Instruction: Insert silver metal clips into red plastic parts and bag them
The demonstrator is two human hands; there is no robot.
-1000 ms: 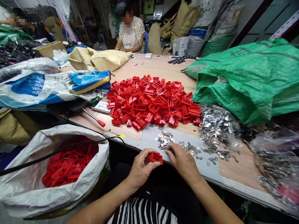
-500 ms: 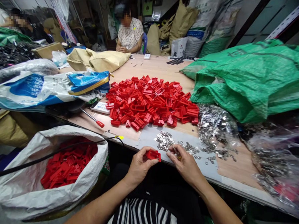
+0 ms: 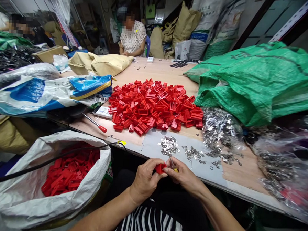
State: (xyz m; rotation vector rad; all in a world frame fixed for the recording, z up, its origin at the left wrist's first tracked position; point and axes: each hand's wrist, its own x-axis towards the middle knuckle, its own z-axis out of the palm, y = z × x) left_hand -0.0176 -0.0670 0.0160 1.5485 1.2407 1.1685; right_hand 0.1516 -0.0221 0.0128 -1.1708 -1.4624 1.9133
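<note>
My left hand (image 3: 144, 180) is closed around a small red plastic part (image 3: 160, 168) just off the table's near edge. My right hand (image 3: 184, 175) pinches a thin tool with a yellow handle (image 3: 174, 166), its tip touching that red part. Beyond my hands lie small shiny metal clips (image 3: 169, 145) on a grey sheet, and behind them a big heap of red plastic parts (image 3: 155, 106) covers the wooden table (image 3: 161, 70).
A white sack (image 3: 23, 194) holding red parts stands at lower left with a black cable across it. A red-handled screwdriver (image 3: 94, 122), green sacks (image 3: 259, 83) and bags of metal pieces (image 3: 277, 163) crowd the table. A person (image 3: 132, 35) sits at the far end.
My right hand left the metal clips and came back to the red part with the thin tool. Both hands drew slightly toward me and now meet at the part.
</note>
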